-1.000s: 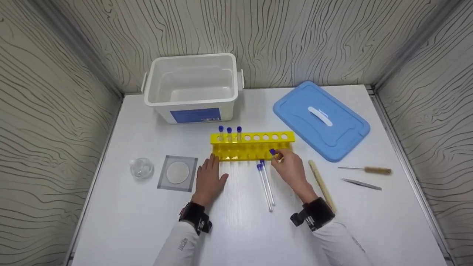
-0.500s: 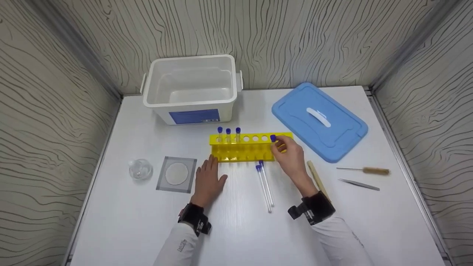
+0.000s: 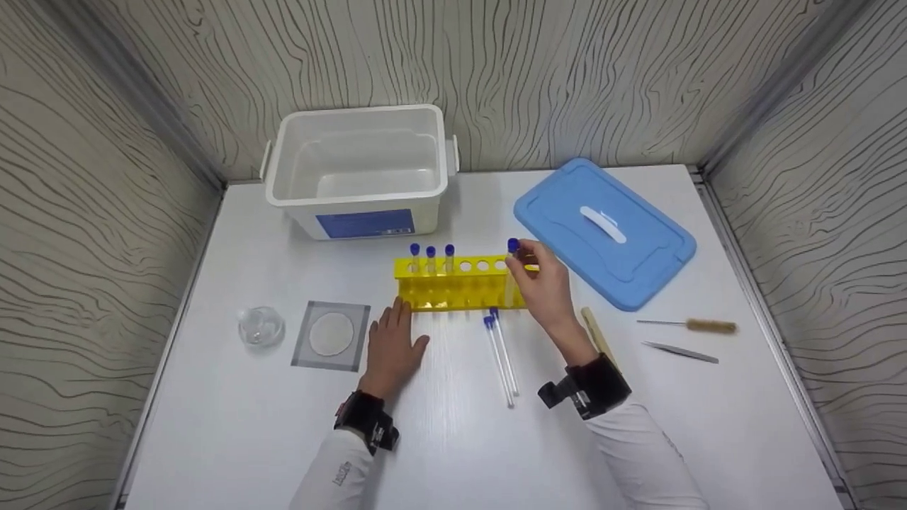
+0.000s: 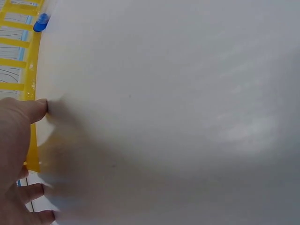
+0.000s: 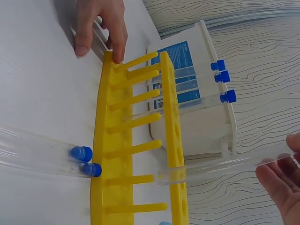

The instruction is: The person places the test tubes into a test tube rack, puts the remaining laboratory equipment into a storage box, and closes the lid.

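Note:
My right hand (image 3: 549, 287) pinches a clear test tube (image 5: 211, 168) with a blue cap (image 3: 512, 245) near its top. The tube stands nearly upright at the right part of the yellow test tube rack (image 3: 439, 292). Its lower end overlaps the rack's top bar in the right wrist view; I cannot tell whether it is inside a hole. Three blue-capped tubes (image 3: 431, 261) stand in the rack's left holes. My left hand (image 3: 388, 354) lies with extended fingers against the rack's front left end. Two more capped tubes (image 3: 502, 365) lie on the table before the rack.
A white bin (image 3: 365, 191) stands behind the rack, its blue lid (image 3: 631, 269) lying to the right. At right are a wooden stick (image 3: 599, 333), a wooden-handled needle (image 3: 711, 326) and tweezers (image 3: 680, 352). At left are a glass vessel (image 3: 261, 327) and a grey square pad (image 3: 305, 354).
My right hand has raised the tube from the rack's front toward its top bar, and the tube now looks more upright. My left hand has stayed against the rack.

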### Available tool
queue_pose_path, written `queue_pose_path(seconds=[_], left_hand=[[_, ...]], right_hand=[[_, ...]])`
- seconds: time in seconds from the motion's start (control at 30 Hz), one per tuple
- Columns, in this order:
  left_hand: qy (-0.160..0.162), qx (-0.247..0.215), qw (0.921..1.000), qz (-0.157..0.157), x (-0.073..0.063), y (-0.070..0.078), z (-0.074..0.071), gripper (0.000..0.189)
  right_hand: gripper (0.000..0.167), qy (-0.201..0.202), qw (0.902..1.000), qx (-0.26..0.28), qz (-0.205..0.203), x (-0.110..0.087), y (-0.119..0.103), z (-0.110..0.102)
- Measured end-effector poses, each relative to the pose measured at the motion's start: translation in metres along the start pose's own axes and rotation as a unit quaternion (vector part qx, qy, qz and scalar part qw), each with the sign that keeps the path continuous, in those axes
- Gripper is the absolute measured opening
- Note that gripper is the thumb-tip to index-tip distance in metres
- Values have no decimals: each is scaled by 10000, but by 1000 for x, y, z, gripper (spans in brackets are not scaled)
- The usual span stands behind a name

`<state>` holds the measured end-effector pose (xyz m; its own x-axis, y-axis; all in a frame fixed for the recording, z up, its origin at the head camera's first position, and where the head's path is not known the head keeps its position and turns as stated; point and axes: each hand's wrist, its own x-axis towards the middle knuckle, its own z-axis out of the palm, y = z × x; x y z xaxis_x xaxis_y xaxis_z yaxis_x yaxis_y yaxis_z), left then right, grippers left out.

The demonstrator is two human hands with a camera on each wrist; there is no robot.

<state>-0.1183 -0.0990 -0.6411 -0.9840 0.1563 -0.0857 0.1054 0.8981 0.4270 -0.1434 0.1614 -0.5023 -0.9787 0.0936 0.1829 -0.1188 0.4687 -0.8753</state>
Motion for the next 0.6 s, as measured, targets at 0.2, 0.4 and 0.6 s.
queue_pose_path(seconds=[0.2, 0.4, 0.6], left_hand=[[-35, 32, 10000, 3, -1, -3, -2, 78], [-3, 141, 9999, -50, 0, -2, 0, 79], [47, 140, 9999, -26, 0, -2, 0, 78]], right_hand=[[33, 137, 9983, 345, -443, 2, -8, 4], [34, 193, 9975, 494, -468, 7, -11, 8], [33, 224, 9962, 671, -498, 11, -17, 15]])
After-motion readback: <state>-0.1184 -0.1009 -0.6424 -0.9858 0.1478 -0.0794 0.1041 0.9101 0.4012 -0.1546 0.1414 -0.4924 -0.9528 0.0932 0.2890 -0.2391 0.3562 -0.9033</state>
